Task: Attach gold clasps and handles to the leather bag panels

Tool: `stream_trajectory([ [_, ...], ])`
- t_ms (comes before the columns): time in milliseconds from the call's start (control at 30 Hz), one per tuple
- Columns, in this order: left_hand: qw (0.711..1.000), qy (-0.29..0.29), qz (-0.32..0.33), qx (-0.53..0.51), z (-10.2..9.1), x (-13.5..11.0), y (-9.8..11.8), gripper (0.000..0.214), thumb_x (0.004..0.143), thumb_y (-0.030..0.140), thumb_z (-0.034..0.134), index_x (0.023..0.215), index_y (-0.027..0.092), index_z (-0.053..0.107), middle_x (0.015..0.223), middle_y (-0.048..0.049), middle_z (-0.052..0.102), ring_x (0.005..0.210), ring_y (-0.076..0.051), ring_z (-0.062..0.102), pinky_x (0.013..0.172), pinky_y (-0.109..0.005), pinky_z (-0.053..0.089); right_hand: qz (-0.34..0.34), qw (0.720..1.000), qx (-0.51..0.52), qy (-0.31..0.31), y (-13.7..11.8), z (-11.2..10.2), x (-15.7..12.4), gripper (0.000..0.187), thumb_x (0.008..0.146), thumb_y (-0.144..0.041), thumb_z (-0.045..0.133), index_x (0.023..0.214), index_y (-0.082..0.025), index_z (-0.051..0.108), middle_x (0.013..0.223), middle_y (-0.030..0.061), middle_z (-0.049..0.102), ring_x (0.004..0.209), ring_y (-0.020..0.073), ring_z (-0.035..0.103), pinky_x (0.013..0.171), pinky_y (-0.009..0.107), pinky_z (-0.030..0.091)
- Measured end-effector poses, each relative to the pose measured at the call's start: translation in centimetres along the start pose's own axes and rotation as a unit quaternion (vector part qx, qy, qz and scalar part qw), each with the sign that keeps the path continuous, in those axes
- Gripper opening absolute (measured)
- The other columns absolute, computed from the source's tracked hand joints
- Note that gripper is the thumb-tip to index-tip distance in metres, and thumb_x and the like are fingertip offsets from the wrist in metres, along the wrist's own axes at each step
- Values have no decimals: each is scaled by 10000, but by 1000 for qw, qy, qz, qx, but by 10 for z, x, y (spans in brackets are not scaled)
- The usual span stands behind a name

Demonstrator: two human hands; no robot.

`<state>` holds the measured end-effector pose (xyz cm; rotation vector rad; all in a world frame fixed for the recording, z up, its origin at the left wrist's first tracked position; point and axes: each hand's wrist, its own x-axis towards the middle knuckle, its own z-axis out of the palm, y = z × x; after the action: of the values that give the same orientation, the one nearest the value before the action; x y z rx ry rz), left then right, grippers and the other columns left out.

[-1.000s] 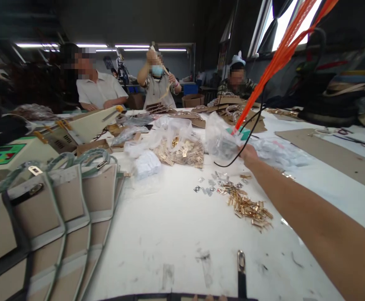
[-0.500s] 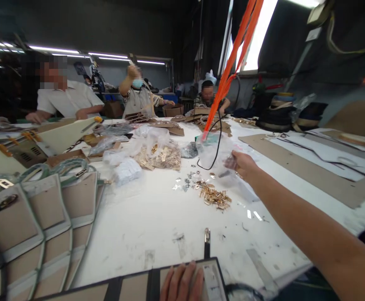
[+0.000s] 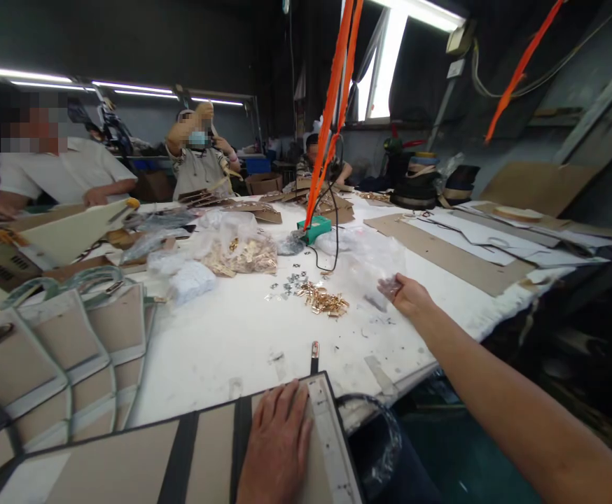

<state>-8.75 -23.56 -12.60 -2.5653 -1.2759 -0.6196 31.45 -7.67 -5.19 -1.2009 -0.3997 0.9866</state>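
Note:
My left hand (image 3: 277, 437) lies flat, fingers stretched out, on a beige panel with black bands (image 3: 143, 455) at the table's front edge. From the panel's far edge sticks a black strap with a gold metal end (image 3: 315, 353). Reaching out to the right, my right hand (image 3: 411, 297) is closed on the edge of a clear plastic bag (image 3: 377, 259) that lies crumpled on the table. Left of that bag sits a pile of small gold metal fittings (image 3: 324, 301), with several silver pieces (image 3: 291, 283) beside it.
Beige panels with green edging (image 3: 109, 322) overlap at the left. A bag of gold fittings (image 3: 248, 255) and a green box (image 3: 316, 227) stand farther back, under hanging orange strips (image 3: 330, 112). Cardboard sheets (image 3: 458, 259) lie at the right. Several people sit across the table.
My right hand has drawn the plastic bag toward the right and nearer, uncovering the green box. The view has turned right and down; my left hand stays on the panel.

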Motion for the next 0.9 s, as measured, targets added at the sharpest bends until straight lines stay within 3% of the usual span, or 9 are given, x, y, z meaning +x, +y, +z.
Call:
stream_trajectory([
  [133, 1000, -8, -8, -16, -3, 1, 1, 424, 1010, 261, 525, 1430, 262, 587, 1430, -38, 631, 1308, -254, 543, 1134, -449, 434, -5, 996, -55, 63, 5, -19, 0, 203, 1000, -151, 465, 808, -215, 487, 724, 23, 666, 702, 164, 707, 762, 342, 638],
  [267, 999, -18, -17, -29, -5, 3, 3, 413, 1018, 261, 512, 1422, 249, 593, 1431, -41, 627, 1314, -256, 533, 1127, -451, 440, -63, 978, -139, 141, 4, -40, -5, 32, 950, -220, 569, 956, -192, 583, 1046, 114, 705, 931, 212, 700, 862, 377, 609],
  [333, 999, -22, -20, -33, -5, 3, 4, 416, 1019, 270, 512, 1427, 248, 591, 1438, -45, 622, 1321, -259, 525, 1129, -451, 439, -117, 961, -177, 179, 5, -49, -15, 234, 906, -301, 661, 1112, -206, 608, 1300, 134, 636, 1121, 245, 646, 976, 407, 562],
  [400, 999, -18, -19, -36, -4, 4, 4, 419, 1018, 273, 510, 1428, 252, 592, 1438, -46, 621, 1323, -261, 523, 1138, -453, 431, -193, 936, -241, 170, 10, -55, -29, 383, 869, -359, 711, 1219, -234, 624, 1423, 119, 566, 1198, 263, 605, 1055, 415, 506],
  [467, 999, -15, -17, -36, -3, 4, 3, 419, 1018, 275, 506, 1428, 257, 594, 1435, -47, 622, 1319, -261, 525, 1141, -454, 429, -282, 881, -371, 84, 19, -58, -43, 396, 876, -389, 702, 1244, -249, 662, 1399, 105, 588, 1128, 266, 637, 1052, 414, 493],
  [533, 999, -17, -15, -34, -2, 4, 3, 420, 1022, 281, 500, 1431, 255, 593, 1435, -50, 622, 1316, -264, 528, 1139, -459, 430, -332, 781, -529, -24, 31, -57, -49, 386, 890, -408, 692, 1249, -267, 694, 1352, 93, 630, 1074, 267, 662, 1012, 402, 503],
  [567, 999, -20, -15, -33, -2, 4, 3, 420, 1024, 285, 498, 1432, 251, 593, 1436, -54, 621, 1315, -266, 528, 1139, -463, 431, -334, 735, -588, -59, 37, -56, -50, 386, 888, -408, 699, 1254, -284, 703, 1342, 82, 643, 1089, 272, 662, 999, 391, 504],
  [633, 999, -26, -14, -31, -2, 4, 3, 420, 1025, 290, 498, 1431, 244, 596, 1439, -62, 621, 1315, -274, 530, 1136, -473, 436, -310, 693, -646, -74, 48, -52, -45, 376, 868, -380, 727, 1237, -311, 726, 1314, 61, 671, 1146, 287, 646, 986, 375, 500],
  [900, 999, -19, -23, -21, -3, -1, 3, 440, 1001, 263, 546, 1439, 267, 586, 1444, -42, 624, 1310, -264, 549, 1129, -460, 450, -283, 720, -631, -59, 42, -47, -24, 230, 917, -316, 580, 1002, -281, 792, 1085, 40, 766, 981, 256, 690, 850, 345, 506],
])
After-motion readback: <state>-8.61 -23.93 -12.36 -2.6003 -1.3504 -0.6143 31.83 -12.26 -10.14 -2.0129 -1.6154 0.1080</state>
